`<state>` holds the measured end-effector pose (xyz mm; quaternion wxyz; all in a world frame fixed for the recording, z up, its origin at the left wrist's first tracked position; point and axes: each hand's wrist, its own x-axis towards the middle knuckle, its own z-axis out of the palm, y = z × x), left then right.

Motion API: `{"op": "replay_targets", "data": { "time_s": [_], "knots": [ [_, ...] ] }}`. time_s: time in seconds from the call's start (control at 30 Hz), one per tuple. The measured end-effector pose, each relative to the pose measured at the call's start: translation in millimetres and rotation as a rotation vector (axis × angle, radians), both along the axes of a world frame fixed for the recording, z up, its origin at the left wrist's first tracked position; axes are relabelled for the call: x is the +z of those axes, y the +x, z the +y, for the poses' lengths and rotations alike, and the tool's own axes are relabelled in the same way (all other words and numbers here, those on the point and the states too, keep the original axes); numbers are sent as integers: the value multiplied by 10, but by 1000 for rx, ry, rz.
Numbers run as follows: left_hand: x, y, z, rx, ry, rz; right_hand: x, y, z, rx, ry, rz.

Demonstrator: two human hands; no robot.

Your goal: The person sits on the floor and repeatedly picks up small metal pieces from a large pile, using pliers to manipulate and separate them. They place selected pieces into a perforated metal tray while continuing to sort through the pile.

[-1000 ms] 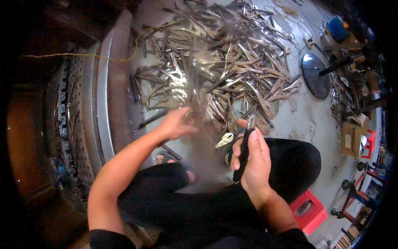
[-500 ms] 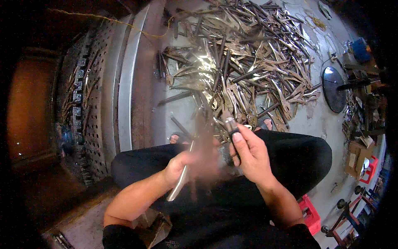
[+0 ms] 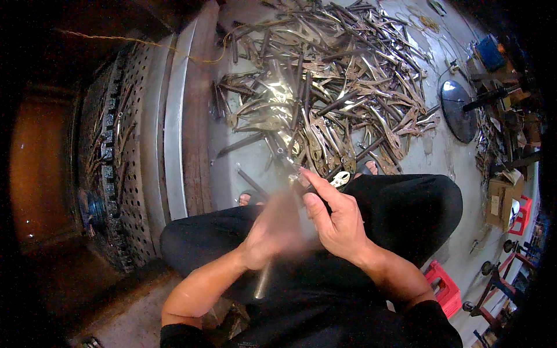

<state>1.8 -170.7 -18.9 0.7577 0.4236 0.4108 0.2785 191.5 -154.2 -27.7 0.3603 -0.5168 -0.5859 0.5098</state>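
My left hand (image 3: 264,238) is closed around a shiny metal bar (image 3: 262,284), whose lower end sticks out below the palm. Motion smears its fingers and the upper part of what it holds. Just to the right, my right hand (image 3: 339,223) has its thumb and forefinger at the upper end of the held metal, fingers curled. What lies between those fingertips is blurred. Beyond my hands lies a big heap of locking-plier parts (image 3: 371,87), some bright steel, some with dark handles. A bright perforated jaw piece (image 3: 341,178) lies near my right knee.
A perforated metal rack (image 3: 130,156) with a steel rail (image 3: 174,116) runs along the left. To the right stand a round dark disc on a stem (image 3: 457,113), a cardboard box (image 3: 502,203), a red plastic crate (image 3: 444,290) and a wheeled frame (image 3: 499,284). A yellow cord (image 3: 116,37) crosses the upper left.
My right hand has moved left, close to my left hand, and the dark-handled piece it held no longer shows there. The bar's lower end in my left hand has shifted right and down.
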Motion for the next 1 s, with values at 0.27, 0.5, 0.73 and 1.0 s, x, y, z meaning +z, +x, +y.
{"op": "replay_targets", "data": {
  "time_s": [0.27, 0.5, 0.73, 1.0],
  "knots": [
    [-39, 34, -56, 75, 63, -95, 151, -52, -21, -19, -109, 7],
    [-97, 0, -85, 63, -45, -104, 208, -41, -9, -22, -104, -35],
    [5, 6, -48, 50, -59, -88, 157, -37, -27, -12, -32, -75],
    [-148, 45, -97, 46, 175, -73, 190, -130, -59, -65, -192, 115]
  ]
}}
